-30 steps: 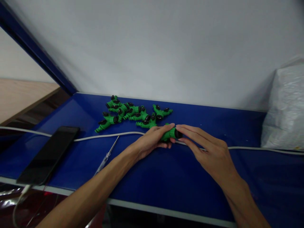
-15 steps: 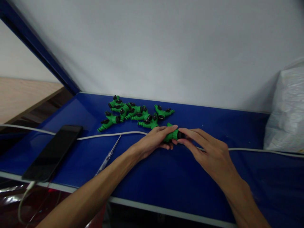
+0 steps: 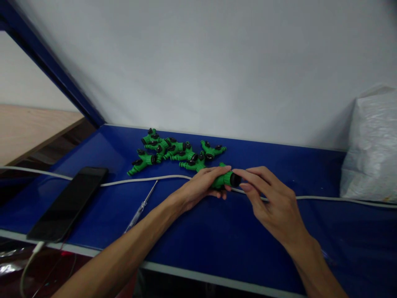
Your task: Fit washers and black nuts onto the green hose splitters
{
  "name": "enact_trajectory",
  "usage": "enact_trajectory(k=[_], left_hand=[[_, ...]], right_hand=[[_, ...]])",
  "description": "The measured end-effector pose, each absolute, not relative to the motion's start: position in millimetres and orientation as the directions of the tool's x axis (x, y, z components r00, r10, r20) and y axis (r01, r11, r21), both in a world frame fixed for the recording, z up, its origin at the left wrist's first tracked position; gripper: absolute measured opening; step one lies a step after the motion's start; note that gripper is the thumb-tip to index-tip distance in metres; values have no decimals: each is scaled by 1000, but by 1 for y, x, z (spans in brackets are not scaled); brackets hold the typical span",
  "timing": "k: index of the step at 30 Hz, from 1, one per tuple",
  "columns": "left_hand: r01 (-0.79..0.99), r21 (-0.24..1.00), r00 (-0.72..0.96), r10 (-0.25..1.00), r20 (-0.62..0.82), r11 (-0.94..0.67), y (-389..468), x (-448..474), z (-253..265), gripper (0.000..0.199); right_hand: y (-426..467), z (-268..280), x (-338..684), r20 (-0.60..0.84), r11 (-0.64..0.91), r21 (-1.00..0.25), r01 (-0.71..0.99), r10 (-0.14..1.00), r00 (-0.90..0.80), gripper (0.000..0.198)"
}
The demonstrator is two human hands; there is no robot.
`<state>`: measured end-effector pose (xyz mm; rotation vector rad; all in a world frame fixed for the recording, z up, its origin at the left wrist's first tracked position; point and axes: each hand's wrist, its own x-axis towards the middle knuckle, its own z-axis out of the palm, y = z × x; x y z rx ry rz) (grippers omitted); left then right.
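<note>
My left hand (image 3: 207, 183) is wrapped round a green Y-shaped hose connector (image 3: 223, 179), its collared end with a black opening facing right. Beside that end is my right hand (image 3: 273, 200), its thumb and index finger apart. The index fingertip is at the black rim, while the thumb stands off from it. Behind my hands, several more green hose connectors (image 3: 176, 150) with black valve levers lie in a loose cluster on the blue surface (image 3: 198, 231).
A white cable (image 3: 149, 179) runs across the surface and passes behind my hands. On the left lie a black phone (image 3: 70, 205) with a plugged-in lead and a clear-handled screwdriver (image 3: 138, 213). A whitish plastic bag (image 3: 370, 145) stands at the right, against the pale wall (image 3: 217, 74).
My right thumb and fingers have opened away from the connector's black end, moving slightly right. The left hand keeps its hold. The whole view has shifted a little.
</note>
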<state>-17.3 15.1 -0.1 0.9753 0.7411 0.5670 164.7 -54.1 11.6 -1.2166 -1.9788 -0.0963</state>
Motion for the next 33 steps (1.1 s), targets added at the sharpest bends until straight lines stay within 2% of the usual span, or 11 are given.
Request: enact_trajectory(k=[5, 8, 10, 13, 17, 20, 23, 26, 30, 33], left_hand=[[-102, 885, 609, 732, -305, 453, 15, -18, 1, 46], [-142, 864, 612, 729, -306, 483, 14, -18, 4, 46], [-149, 839, 608, 718, -339, 523, 14, -18, 5, 45], [-101, 835, 602, 701, -381, 541, 15, -19, 4, 44], [-56, 860, 603, 704, -376, 508, 16, -20, 2, 42], [-48, 862, 604, 702, -377, 504, 17, -21, 3, 40], [-66, 851, 609, 697, -379, 521, 18, -22, 4, 37], [-44, 843, 617, 679, -399, 536, 20, -22, 2, 38], [-2, 860, 656, 650, -384, 510, 22, -23, -3, 38], [17, 862, 683, 624, -381, 507, 22, -25, -5, 38]], right_hand=[[-53, 8, 168, 684, 494, -329, 805, 713, -158, 15], [-55, 10, 167, 637, 564, -372, 737, 733, -240, 36], [-57, 11, 164, 605, 606, -391, 692, 736, -303, 40], [-57, 9, 160, 592, 605, -424, 674, 748, -299, 35], [-55, 3, 158, 604, 540, -425, 727, 767, -217, 18], [-55, 5, 158, 615, 510, -407, 758, 766, -186, 30], [-57, 8, 159, 589, 572, -398, 717, 759, -278, 38], [-57, 9, 158, 572, 616, -379, 691, 743, -348, 32], [-56, 6, 153, 621, 604, -383, 699, 728, -289, 17], [-58, 7, 153, 624, 595, -395, 700, 733, -270, 21]])
